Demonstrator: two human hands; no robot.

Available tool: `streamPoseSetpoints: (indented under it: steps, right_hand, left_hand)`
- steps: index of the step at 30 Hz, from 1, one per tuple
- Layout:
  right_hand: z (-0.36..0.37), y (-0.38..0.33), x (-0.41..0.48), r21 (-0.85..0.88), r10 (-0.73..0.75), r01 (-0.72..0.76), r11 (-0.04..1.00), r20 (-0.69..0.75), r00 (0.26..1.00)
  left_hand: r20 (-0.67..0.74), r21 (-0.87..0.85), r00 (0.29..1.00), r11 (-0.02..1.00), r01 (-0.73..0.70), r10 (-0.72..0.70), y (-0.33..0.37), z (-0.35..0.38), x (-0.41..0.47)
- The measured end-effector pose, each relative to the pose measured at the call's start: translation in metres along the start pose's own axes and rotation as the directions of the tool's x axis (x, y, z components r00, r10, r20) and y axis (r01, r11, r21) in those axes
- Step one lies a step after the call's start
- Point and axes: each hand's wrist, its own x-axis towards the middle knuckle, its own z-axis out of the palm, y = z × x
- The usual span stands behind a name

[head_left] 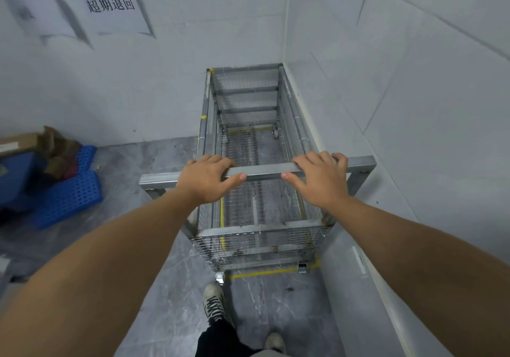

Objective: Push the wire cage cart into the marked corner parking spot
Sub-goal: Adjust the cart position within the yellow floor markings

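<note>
Head view, looking down over both forearms. The cart (248,163), an empty wire cage on castors, stands in the corner where the two white walls meet. Its long axis runs straight away from the person toward the back wall (138,81); its far end lies close to that wall, though contact cannot be confirmed, and its right flank lies just beside the side wall (414,108).

The handle bar (262,171) crosses the near end at right angles to the long axis. The left hand (207,180) wraps the bar left of centre, fingers curled over the top and thumb underneath. The right hand (317,177) wraps it right of centre in the same closed grip. Both sit about equally far along the bar, so neither arm is nearer the cart.

Yellow tape (259,273) marks the parking spot on the floor (276,315). One strip runs across just at the near castors; another shows through the mesh along the left side and a third at the far end. The cart therefore appears to lie within the outline, or nearly so.

Judgement: any remaining travel is forward along the long axis, and little room is left. An even push from both hands should keep the cart parallel to the side wall. A blue crate (66,191) lies well to the left, clear of the path.
</note>
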Motion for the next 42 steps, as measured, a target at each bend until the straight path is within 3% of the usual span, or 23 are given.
streamPoseSetpoints:
  steps: [12,42]
  right_hand:
    - [0.0008,-0.0006,0.0013,-0.012,-0.01,0.01,1.0,-0.035,0.999]
    - [0.0025,0.0014,0.0033,-0.056,0.004,-0.005,0.998,-0.022,1.0]
  left_hand:
    - [0.02,0.128,1.0,0.992,0.007,-0.01,0.0056,-0.0068,-0.0041]
    - [-0.017,0.086,0.999,0.996,-0.03,0.032,-0.0036,-0.0032,0.0053]
